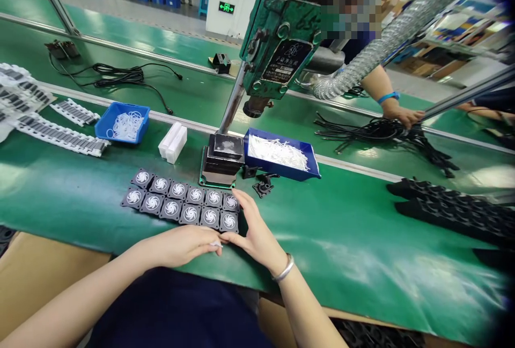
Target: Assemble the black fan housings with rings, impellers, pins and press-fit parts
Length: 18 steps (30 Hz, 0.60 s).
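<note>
Two rows of small square black fans (171, 208) with white swirl faces lie packed side by side on the green mat. My left hand (187, 245) is at the front edge of the block, its fingers bent in around a small white piece (216, 243) whose kind is unclear. Around the right end of the rows is my right hand (255, 232), thumb and fingers spread. Its fingertips touch or nearly touch the end fans. Just behind the block stands the base (221, 157) of a green press (277, 42).
A blue bin (281, 172) of thin white strips and a blue tray (144, 132) of white rings flank white blocks (173, 142). White strips of parts (60, 133) lie left, stacked black parts (450, 214) right. Across the bench, a co-worker's hand (398, 112) rests on black cables (374, 132).
</note>
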{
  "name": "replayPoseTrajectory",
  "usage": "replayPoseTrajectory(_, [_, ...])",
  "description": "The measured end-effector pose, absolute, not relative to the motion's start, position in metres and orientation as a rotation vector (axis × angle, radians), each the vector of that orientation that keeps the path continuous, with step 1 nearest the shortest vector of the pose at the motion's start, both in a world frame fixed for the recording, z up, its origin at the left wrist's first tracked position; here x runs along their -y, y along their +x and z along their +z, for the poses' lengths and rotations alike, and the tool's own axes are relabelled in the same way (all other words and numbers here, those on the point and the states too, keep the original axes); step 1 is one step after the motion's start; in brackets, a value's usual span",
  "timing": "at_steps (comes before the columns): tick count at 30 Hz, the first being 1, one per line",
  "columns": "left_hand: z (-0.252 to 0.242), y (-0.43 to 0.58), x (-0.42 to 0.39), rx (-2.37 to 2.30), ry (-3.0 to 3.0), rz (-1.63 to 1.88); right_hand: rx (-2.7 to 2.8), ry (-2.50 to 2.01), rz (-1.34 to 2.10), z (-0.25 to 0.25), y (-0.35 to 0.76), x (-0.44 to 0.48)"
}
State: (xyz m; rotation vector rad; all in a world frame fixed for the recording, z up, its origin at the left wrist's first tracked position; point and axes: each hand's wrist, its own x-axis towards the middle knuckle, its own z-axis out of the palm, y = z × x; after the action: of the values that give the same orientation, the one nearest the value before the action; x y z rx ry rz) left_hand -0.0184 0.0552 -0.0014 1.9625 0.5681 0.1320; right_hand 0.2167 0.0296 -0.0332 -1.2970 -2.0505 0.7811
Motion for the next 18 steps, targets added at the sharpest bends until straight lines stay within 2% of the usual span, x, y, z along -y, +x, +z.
replayPoseTrajectory(8, [-0.003, -0.017, -0.058, -0.554, 1.954, 0.137, 2.071, -1.306, 0.767, -0.034, 0.217, -0.032])
replayPoseTrajectory(13, [0.026, -0.044, -0.049, -0.534, 1.853, 0.134, 2.071, -1.325, 0.763, -0.034, 0.218, -0.031])
replayPoseTrajectory(15, [0.04, -0.068, -0.048, -0.644, 1.808, 0.284, 2.071, -1.331, 0.766, -0.034, 0.218, -0.031])
replayPoseTrajectory(18, [0.046, -0.106, -0.057, -1.159, 1.801, 0.792, 2.073, -1.333, 0.765, -0.036, 0.218, -0.031])
